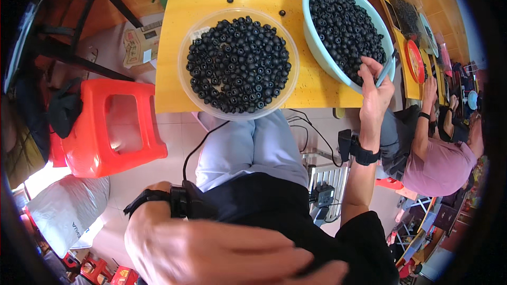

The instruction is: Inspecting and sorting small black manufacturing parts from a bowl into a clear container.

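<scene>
Red stool [113,126]: well left of the left hand's fingers, on the floor.
Left hand [222,253]: low and close to the camera — fingers [264,245] stretched out loose, gripping nothing.
Clear bowl [186,55]: full of dark round beads, on the yellow table [171,21], well above the left fingers.
Blue bowl [312,37]: beads too, its near rim at the right fingertips.
Right hand [376,92]: fingers pinched round a thin blue-grey tool [385,71] — over the bowl's edge.
Another person [441,166]: seated just right of the right hand.

Right hand [376,88] reaching forward over desk's right edge, fingers curling inward; left hand [211,250] hanging low, fingers extending flat.
</scene>
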`<action>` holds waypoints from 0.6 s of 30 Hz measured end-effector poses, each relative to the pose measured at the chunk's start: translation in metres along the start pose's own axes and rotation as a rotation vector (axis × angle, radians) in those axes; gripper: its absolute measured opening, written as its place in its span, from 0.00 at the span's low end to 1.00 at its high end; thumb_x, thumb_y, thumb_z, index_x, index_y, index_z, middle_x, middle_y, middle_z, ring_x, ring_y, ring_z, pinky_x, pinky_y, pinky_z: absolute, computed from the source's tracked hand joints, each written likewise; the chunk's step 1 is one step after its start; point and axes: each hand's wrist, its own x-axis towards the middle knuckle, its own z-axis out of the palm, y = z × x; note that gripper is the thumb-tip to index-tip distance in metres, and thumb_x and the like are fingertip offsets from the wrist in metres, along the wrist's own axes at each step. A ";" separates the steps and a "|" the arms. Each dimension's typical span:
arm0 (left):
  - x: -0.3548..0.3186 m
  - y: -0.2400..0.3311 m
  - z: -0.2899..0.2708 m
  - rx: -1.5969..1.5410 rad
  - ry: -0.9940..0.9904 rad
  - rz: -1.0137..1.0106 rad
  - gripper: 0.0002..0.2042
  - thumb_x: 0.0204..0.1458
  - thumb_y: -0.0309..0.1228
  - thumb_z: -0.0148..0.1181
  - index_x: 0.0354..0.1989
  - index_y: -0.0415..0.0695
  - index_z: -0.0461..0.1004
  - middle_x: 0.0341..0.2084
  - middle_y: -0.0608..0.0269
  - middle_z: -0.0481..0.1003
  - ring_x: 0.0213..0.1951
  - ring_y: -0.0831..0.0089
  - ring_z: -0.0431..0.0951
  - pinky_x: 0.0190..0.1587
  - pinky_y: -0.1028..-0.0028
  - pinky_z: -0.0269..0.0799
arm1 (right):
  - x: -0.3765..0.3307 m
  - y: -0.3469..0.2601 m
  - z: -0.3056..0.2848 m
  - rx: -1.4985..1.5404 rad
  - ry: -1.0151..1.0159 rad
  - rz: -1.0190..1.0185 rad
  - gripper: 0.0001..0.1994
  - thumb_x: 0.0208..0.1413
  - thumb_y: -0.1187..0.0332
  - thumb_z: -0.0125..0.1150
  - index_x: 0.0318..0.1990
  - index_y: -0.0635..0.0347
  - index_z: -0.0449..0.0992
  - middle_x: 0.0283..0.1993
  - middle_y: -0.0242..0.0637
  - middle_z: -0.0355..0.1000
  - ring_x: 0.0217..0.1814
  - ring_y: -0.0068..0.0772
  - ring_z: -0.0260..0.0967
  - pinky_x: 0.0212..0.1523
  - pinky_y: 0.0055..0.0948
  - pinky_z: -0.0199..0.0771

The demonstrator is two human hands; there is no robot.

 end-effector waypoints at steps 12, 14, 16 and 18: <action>-0.074 -0.146 -0.059 0.582 -0.488 -0.891 0.09 0.41 0.20 0.58 0.33 0.39 0.73 0.28 0.55 0.73 0.32 0.60 0.74 0.35 0.68 0.69 | 0.003 0.003 -0.002 0.038 0.013 -0.037 0.07 0.50 0.76 0.57 0.37 0.66 0.76 0.30 0.27 0.71 0.30 0.15 0.64 0.33 0.15 0.64; -0.084 -0.151 -0.051 0.730 -0.549 -0.771 0.08 0.40 0.23 0.60 0.32 0.41 0.74 0.28 0.58 0.71 0.32 0.60 0.72 0.36 0.67 0.69 | 0.002 0.001 -0.002 0.021 0.009 -0.035 0.06 0.50 0.76 0.57 0.36 0.66 0.76 0.29 0.27 0.71 0.29 0.15 0.64 0.32 0.15 0.63; -0.084 -0.151 -0.045 0.778 -0.588 -0.739 0.08 0.40 0.25 0.60 0.31 0.44 0.74 0.29 0.60 0.70 0.35 0.58 0.68 0.39 0.65 0.66 | 0.002 0.002 -0.003 0.024 0.017 -0.040 0.06 0.51 0.75 0.57 0.36 0.66 0.76 0.28 0.27 0.71 0.29 0.15 0.64 0.32 0.15 0.63; -0.082 -0.153 -0.041 0.794 -0.621 -0.695 0.08 0.39 0.24 0.60 0.31 0.44 0.74 0.29 0.61 0.70 0.34 0.58 0.68 0.38 0.65 0.66 | 0.002 0.005 -0.005 -0.009 0.021 -0.046 0.06 0.52 0.74 0.56 0.36 0.66 0.76 0.28 0.27 0.70 0.29 0.15 0.64 0.32 0.15 0.63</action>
